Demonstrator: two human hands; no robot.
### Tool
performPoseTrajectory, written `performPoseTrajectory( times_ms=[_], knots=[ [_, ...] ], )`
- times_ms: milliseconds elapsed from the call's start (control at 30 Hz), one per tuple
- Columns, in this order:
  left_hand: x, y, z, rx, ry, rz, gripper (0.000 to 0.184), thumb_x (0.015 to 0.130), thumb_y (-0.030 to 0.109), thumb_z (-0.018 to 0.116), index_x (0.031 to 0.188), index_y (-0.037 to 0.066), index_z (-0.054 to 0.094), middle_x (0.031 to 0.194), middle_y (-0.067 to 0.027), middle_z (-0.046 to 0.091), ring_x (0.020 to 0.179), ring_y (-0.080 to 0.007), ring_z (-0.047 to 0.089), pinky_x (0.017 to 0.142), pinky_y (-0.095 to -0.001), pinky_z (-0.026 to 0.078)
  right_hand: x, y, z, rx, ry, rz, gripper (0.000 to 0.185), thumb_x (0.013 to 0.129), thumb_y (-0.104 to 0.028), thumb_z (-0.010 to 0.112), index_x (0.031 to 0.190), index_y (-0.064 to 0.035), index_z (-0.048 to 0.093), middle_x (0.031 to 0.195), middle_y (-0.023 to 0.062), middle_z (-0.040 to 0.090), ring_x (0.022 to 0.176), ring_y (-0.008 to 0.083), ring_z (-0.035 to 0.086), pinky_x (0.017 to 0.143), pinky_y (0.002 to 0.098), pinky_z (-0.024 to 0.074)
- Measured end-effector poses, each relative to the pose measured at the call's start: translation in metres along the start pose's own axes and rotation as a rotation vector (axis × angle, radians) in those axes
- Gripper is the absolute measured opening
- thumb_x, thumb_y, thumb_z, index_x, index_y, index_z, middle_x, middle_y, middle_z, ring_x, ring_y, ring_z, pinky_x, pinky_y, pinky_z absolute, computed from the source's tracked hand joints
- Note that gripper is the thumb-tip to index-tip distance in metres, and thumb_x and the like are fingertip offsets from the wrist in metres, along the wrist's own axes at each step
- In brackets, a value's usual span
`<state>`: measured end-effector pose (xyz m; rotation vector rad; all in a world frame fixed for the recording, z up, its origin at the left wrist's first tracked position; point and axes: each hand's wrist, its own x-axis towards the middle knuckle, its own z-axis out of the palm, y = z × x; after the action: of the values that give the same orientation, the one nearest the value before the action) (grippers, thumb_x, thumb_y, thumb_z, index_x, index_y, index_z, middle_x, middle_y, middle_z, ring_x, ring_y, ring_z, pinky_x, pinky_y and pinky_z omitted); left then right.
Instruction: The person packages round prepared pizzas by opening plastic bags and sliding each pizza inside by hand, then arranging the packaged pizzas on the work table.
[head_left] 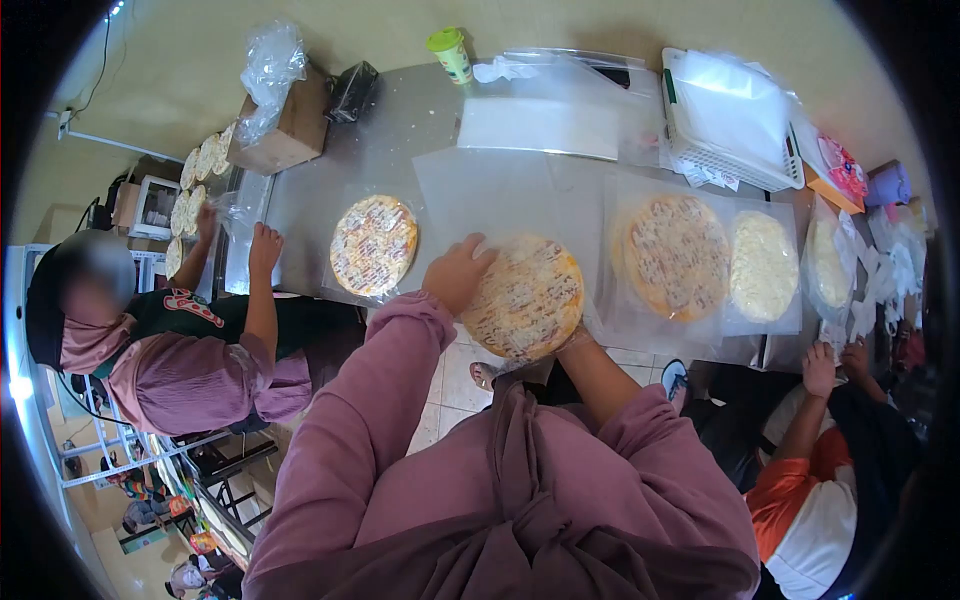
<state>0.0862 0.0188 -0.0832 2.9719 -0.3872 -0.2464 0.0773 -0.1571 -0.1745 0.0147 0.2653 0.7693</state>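
Observation:
A round pizza point(525, 300) with shredded topping is in front of me at the table's front edge. My left hand point(460, 274) lies over its left side, fingers bent on its rim. Under the lower right edge of the pizza is my right hand point(576, 345), its fingers mostly hidden beneath. Another pizza point(374, 246) rests on the table to the left. On the right, a pizza in clear plastic point(675, 256) lies beside a packed pale, oval item point(763, 266). Behind the middle pizza, a clear plastic sheet point(480, 190) is spread on the steel table.
Along the back stand a cardboard box point(282, 125), a green cup point(450, 55), a white tray point(540, 126) and a white basket point(735, 120). A co-worker point(190, 370) works at the left; another point(810, 490) handles plastic bags at the right.

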Motion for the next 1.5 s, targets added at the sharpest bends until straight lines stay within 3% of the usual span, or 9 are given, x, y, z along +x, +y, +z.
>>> performPoseTrajectory(
  times_ms=[233, 333, 400, 500, 700, 1167, 1233, 1367, 1500],
  knots=[
    [0.006, 0.013, -0.002, 0.071, -0.070, 0.038, 0.043, 0.074, 0.003, 0.051, 0.115, 0.015, 0.046, 0.125, -0.0098, 0.042, 0.101, -0.0285, 0.052, 0.078, -0.0363, 0.047, -0.002, 0.000, -0.011, 0.027, -0.035, -0.045, 0.048, 0.092, -0.039, 0.032, 0.130, -0.0097, 0.033, 0.130, 0.0116, 0.040, 0.115, 0.0273, 0.044, 0.095, 0.0425, 0.0396],
    [0.001, -0.006, 0.017, -0.125, 0.096, 0.061, 0.031, 0.078, 0.007, 0.046, 0.109, 0.013, 0.048, 0.120, -0.0112, 0.045, 0.102, -0.0299, 0.050, 0.078, -0.0386, 0.046, 0.002, -0.001, -0.008, 0.053, 0.053, -0.030, 0.049, 0.092, -0.040, 0.032, 0.129, -0.0093, 0.035, 0.130, 0.0115, 0.042, 0.114, 0.0279, 0.046, 0.094, 0.0430, 0.0405],
    [-0.003, -0.015, 0.027, -0.371, 0.199, -0.217, 0.022, 0.074, 0.001, 0.049, 0.096, 0.005, 0.046, 0.107, -0.0148, 0.051, 0.090, -0.0338, 0.054, 0.073, -0.0404, 0.046, -0.002, -0.002, -0.003, 0.040, 0.052, -0.035, 0.050, 0.091, -0.041, 0.032, 0.129, -0.0092, 0.035, 0.129, 0.0115, 0.042, 0.114, 0.0279, 0.045, 0.094, 0.0433, 0.0402],
    [-0.007, -0.026, 0.031, -0.256, 0.289, -0.290, 0.015, 0.075, 0.006, 0.050, 0.090, 0.005, 0.049, 0.094, -0.0146, 0.055, 0.083, -0.0344, 0.055, 0.070, -0.0413, 0.045, 0.000, -0.003, -0.007, 0.035, 0.013, -0.029, 0.051, 0.091, -0.042, 0.032, 0.129, -0.0091, 0.036, 0.129, 0.0116, 0.042, 0.115, 0.0277, 0.044, 0.094, 0.0438, 0.0399],
    [-0.021, -0.033, 0.034, -0.091, 0.017, -0.393, 0.011, 0.078, 0.013, 0.050, 0.080, 0.003, 0.053, 0.082, -0.0155, 0.056, 0.077, -0.0340, 0.055, 0.066, -0.0429, 0.044, 0.009, -0.009, -0.004, 0.068, -0.067, -0.067, 0.054, 0.089, -0.046, 0.034, 0.129, -0.0094, 0.036, 0.129, 0.0119, 0.042, 0.117, 0.0288, 0.042, 0.094, 0.0455, 0.0394],
    [-0.055, 0.046, 0.022, -0.457, 0.258, -0.086, 0.012, 0.080, 0.013, 0.050, 0.076, 0.002, 0.048, 0.075, -0.0174, 0.051, 0.072, -0.0365, 0.051, 0.063, -0.0431, 0.041, 0.043, -0.004, 0.034, 0.139, -0.280, -0.314, 0.060, 0.085, -0.052, 0.035, 0.126, -0.0087, 0.040, 0.128, 0.0137, 0.042, 0.115, 0.0335, 0.043, 0.094, 0.0491, 0.0378],
    [-0.054, 0.061, 0.017, -0.517, 0.259, -0.116, 0.013, 0.080, 0.013, 0.050, 0.075, 0.002, 0.047, 0.073, -0.0173, 0.051, 0.070, -0.0367, 0.051, 0.061, -0.0431, 0.041, 0.042, 0.001, 0.043, 0.088, -0.079, -0.384, 0.060, 0.084, -0.052, 0.036, 0.126, -0.0088, 0.040, 0.128, 0.0150, 0.042, 0.115, 0.0343, 0.042, 0.094, 0.0499, 0.0365],
    [-0.056, 0.062, 0.004, -0.570, 0.259, -0.153, 0.016, 0.080, 0.014, 0.051, 0.072, 0.001, 0.046, 0.068, -0.0173, 0.050, 0.066, -0.0367, 0.051, 0.058, -0.0430, 0.040, 0.024, -0.005, 0.059, -0.021, -0.119, -0.366, 0.052, 0.086, -0.042, 0.038, 0.123, -0.0063, 0.041, 0.122, 0.0148, 0.048, 0.110, 0.0323, 0.047, 0.091, 0.0472, 0.0411],
    [-0.068, 0.057, -0.004, -0.577, 0.164, -0.180, 0.016, 0.081, 0.017, 0.049, 0.074, 0.003, 0.047, 0.073, -0.0168, 0.053, 0.070, -0.0357, 0.053, 0.060, -0.0438, 0.042, 0.006, -0.022, 0.048, -0.240, 0.049, -0.177, 0.049, 0.087, -0.034, 0.042, 0.126, -0.0049, 0.037, 0.125, 0.0163, 0.044, 0.112, 0.0325, 0.046, 0.093, 0.0471, 0.0389]
  ],
)
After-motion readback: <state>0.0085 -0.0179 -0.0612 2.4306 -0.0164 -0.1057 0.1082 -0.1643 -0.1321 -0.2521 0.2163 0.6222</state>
